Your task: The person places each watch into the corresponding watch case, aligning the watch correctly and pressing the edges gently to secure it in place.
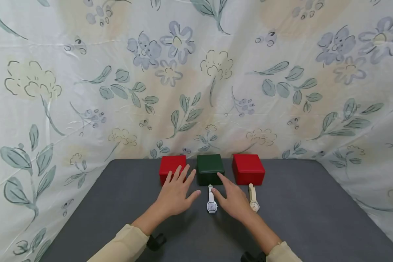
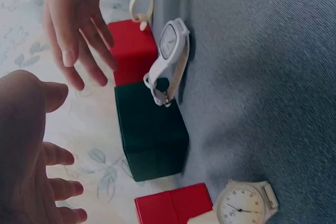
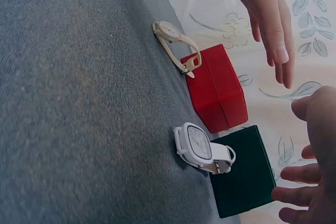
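Both hands hover over the table with fingers spread and hold nothing. My left hand (image 1: pixel 174 196) is in front of the left red box (image 1: pixel 172 166) and overlaps its lower part. Near the white watch (image 1: pixel 211 202) is my right hand (image 1: pixel 234 200), its thumb beside the strap in the head view. That watch lies before the dark green box (image 1: pixel 210 169). To the right, a cream watch (image 1: pixel 254 202) lies in front of the other red box (image 1: pixel 248 169). Another cream watch (image 2: pixel 242 205) shows in the left wrist view; the left hand hides it in the head view.
A dark grey cloth-like surface covers the table (image 1: pixel 314 211). Behind the row of boxes hangs a floral curtain (image 1: pixel 196 91), which also borders the table on both sides. Each wrist wears a black band (image 1: pixel 156 242) near a pale yellow sleeve (image 1: pixel 124 243).
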A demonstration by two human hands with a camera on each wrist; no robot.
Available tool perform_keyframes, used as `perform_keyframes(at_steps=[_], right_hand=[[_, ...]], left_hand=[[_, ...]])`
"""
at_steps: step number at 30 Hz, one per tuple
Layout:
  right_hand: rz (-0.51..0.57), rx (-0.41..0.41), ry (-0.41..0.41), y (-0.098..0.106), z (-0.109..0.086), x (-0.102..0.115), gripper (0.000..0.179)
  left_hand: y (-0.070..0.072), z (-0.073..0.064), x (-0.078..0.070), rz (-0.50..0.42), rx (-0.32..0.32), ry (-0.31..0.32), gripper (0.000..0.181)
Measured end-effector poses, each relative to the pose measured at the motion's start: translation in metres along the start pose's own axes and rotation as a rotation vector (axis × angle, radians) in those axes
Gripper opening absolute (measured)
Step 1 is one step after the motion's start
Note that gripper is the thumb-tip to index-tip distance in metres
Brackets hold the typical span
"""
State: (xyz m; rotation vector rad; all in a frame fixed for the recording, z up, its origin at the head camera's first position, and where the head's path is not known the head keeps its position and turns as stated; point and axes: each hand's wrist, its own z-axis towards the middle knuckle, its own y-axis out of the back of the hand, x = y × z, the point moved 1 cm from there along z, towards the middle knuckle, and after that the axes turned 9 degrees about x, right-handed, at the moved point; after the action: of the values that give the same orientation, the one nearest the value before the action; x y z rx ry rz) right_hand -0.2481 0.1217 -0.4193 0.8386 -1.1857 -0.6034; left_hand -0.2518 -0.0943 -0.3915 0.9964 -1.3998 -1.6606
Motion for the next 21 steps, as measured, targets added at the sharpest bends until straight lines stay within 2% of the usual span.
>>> perform_keyframes(at_steps=[11, 17, 21], right_hand=[[0.265, -0.039, 0.138, -0.019, 0.013, 0.001, 0.053], [0.341, -0.031, 0.176, -0.028, 0.018, 0.008, 0.051], [0.351, -0.041, 0.198, -0.035, 0.023, 0.012, 0.050]], left_hand=[[-0.006, -0.008, 0.018, -0.130, -0.034, 0.022, 0.078], [-0.006, -0.013, 0.028, -0.131, -0.100, 0.047, 0.079], [-0.007, -0.014, 0.033, -0.151, -0.126, 0.060, 0.079]])
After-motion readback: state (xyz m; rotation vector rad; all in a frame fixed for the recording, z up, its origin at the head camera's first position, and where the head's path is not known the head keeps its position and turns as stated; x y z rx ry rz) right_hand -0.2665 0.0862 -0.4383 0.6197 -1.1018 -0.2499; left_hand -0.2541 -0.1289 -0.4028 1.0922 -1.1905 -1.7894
